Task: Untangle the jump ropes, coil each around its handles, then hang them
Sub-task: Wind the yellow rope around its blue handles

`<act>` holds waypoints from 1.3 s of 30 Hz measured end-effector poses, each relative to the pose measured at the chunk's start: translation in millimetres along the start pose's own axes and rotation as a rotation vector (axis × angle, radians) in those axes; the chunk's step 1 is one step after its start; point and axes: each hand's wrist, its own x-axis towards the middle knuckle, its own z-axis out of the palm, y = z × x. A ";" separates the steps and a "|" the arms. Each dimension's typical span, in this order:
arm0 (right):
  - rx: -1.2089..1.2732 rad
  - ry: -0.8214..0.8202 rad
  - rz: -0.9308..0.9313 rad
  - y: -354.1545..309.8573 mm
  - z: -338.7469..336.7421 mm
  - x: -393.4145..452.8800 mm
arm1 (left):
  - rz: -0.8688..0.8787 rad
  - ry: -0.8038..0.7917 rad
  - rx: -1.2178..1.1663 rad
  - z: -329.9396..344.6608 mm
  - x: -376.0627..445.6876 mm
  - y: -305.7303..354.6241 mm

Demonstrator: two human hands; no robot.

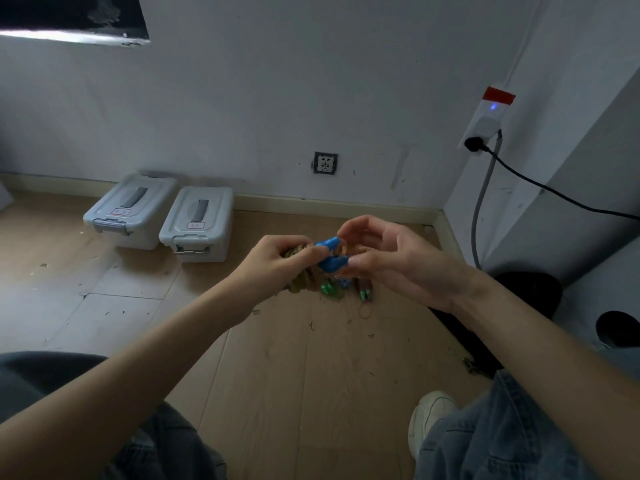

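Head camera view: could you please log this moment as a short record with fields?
setting: person seated over a wood floor by a white wall
left hand: left hand grips a coiled tan rope bundle
right hand: right hand holds a rubber band at the blue handles
on floor below: green-tipped handles, loose rubber band
background: two grey lidded boxes against the wall, wall socket
hanging: not yet done
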 end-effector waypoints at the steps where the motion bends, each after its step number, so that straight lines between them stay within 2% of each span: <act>1: -0.143 0.042 -0.013 0.8 2.3 0.8 | -0.025 -0.005 0.006 1.9 0.6 -1.3; 3: -0.387 0.147 -0.042 5.3 7.3 4.1 | -0.089 -0.018 0.018 6.8 1.7 -5.9; 8: -0.475 0.371 -0.115 17.3 7.1 6.7 | -0.325 0.004 -0.099 15.8 3.5 -17.6; 12: -1.065 0.415 -0.154 25.0 16.6 7.7 | -0.427 0.002 -0.065 22.7 5.2 -29.3; 13: -1.093 0.426 -0.210 26.0 22.3 8.9 | -0.419 0.013 -0.016 23.4 5.5 -33.1; 15: -0.927 0.420 -0.254 26.5 30.0 10.5 | -0.369 0.033 0.157 21.7 7.6 -41.3; 17: -0.625 0.386 -0.147 21.1 30.0 10.3 | -0.321 0.085 0.270 16.7 10.6 -47.8; 19: -0.266 0.418 -0.033 15.7 21.5 10.8 | -0.285 0.108 0.265 12.1 14.4 -49.7; 21: -0.087 0.496 0.017 12.8 10.2 11.7 | -0.255 0.059 0.256 13.9 16.1 -49.7; 22: -0.101 0.491 0.044 11.6 6.7 11.7 | -0.241 0.032 0.258 16.3 16.1 -50.4; 24: -0.227 0.378 0.151 13.9 5.2 10.6 | -0.229 0.014 0.254 19.9 15.3 -51.6; 26: -0.529 0.261 0.285 22.0 8.0 8.6 | -0.245 0.036 0.241 18.2 14.3 -49.8; 28: -0.875 0.275 0.302 32.3 7.9 9.3 | -0.255 0.051 0.260 14.6 12.6 -43.9; 31: -1.100 0.367 0.201 40.5 2.3 10.5 | -0.198 -0.008 0.405 17.3 5.6 -34.6; 33: -1.070 0.447 0.168 40.6 -4.3 12.5 | -0.136 -0.077 0.455 21.7 -1.3 -28.0; 37: -0.686 0.598 0.213 39.7 -13.4 13.2 | -0.025 -0.172 0.571 30.2 -13.6 -20.3; 39: -0.610 0.644 0.225 43.8 -14.1 12.0 | 0.025 -0.199 0.633 36.0 -20.2 -22.0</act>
